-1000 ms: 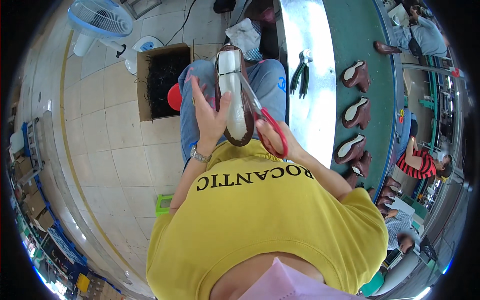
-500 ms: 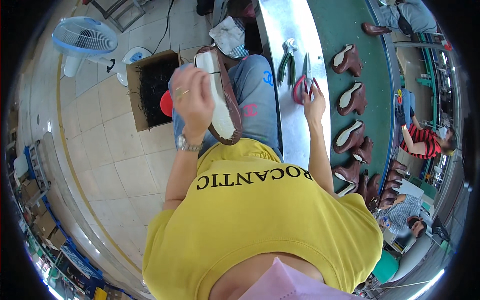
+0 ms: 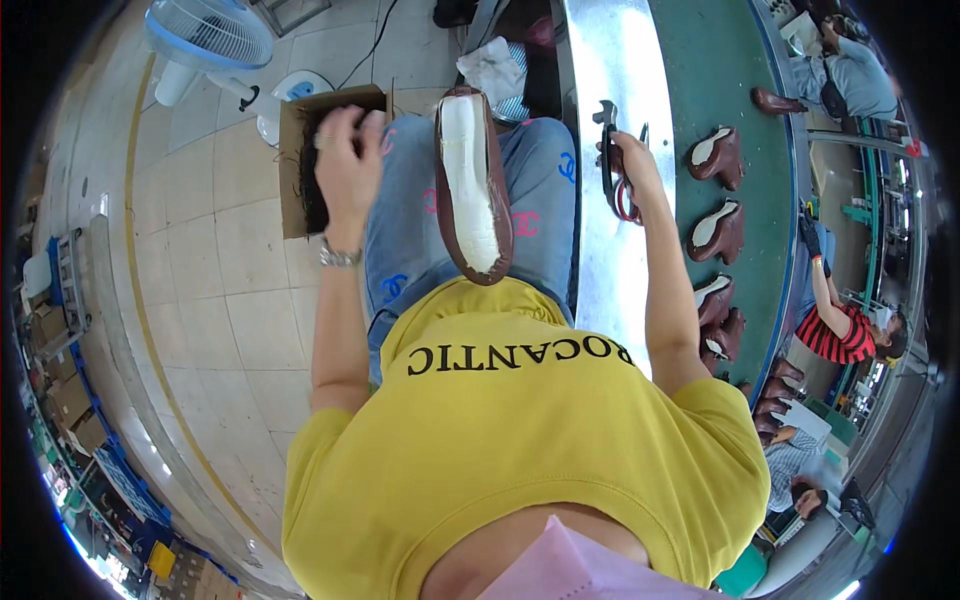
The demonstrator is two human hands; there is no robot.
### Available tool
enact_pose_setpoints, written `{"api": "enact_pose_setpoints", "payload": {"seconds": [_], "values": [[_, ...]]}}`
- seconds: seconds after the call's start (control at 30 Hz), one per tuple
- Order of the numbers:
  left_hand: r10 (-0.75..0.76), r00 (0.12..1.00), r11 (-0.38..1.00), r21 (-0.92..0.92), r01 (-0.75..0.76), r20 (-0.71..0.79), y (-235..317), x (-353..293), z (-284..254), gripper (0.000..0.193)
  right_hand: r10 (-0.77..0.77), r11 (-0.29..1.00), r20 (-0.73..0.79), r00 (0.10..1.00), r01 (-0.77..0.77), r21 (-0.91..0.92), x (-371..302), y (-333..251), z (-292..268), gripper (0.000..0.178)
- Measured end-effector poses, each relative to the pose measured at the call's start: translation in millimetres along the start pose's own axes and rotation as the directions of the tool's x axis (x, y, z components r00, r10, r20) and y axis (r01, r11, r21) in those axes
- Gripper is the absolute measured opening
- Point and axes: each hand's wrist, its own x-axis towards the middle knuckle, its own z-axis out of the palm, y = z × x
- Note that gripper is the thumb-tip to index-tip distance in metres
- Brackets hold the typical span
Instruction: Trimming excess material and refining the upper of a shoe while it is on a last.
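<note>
On my lap lies a brown leather boot (image 3: pixel 442 210), its pale sole side (image 3: pixel 468 180) turned up; neither hand touches it. My left hand (image 3: pixel 350 175) is over the cardboard box's near side, fingers bent and apart, somewhat blurred; I see nothing held in it. My right hand (image 3: pixel 638 168), above the metal bench, is closed round dark-handled pliers (image 3: pixel 606 118). Partly behind that hand lie red-handled scissors (image 3: pixel 628 205).
Black scraps fill part of the cardboard box (image 3: pixel 294 195) on the floor. A fan (image 3: pixel 212 38) stands beyond it. Along the right runs the metal bench (image 3: pixel 620 60), then a green conveyor (image 3: pixel 690 80) with several brown boots (image 3: pixel 718 230). Co-workers are at the far right.
My left hand has gone left from the boot to the box. The dark band across the sole is gone. My right hand has left the scissors and taken the pliers.
</note>
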Motion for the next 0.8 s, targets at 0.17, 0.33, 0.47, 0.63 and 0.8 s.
{"api": "enact_pose_setpoints", "payload": {"seconds": [0.17, 0.33, 0.47, 0.63, 0.8], "values": [[-0.002, 0.932, 0.994, 0.101, -0.037, 0.363, 62, -60, -5, 0.048, -0.093, 0.918, 0.530, 0.843, 0.279, -0.282, -80, -83, 13, 0.068], [0.004, 0.932, 1.000, -0.001, -0.004, 0.362, 58, -67, -2, 0.033, -0.172, 0.407, 0.853, 0.494, 0.824, -0.395, -95, -109, 56, 0.062], [0.113, 0.943, 0.992, 0.017, -0.125, 0.313, 54, -69, -5, 0.033, 0.015, 0.037, 0.890, 0.456, 0.889, -0.456, -123, -152, 94, 0.062], [-0.273, 0.650, 0.579, -0.418, 0.700, 0.709, 45, -64, -7, 0.041, -0.229, 0.284, 0.849, 0.475, 0.867, -0.409, -110, -104, 74, 0.062], [-0.039, 0.457, -0.274, -0.450, 0.850, 0.889, 30, -53, 43, 0.064, -0.231, 0.395, 0.792, 0.565, 0.799, -0.454, -118, -98, 71, 0.065]]}}
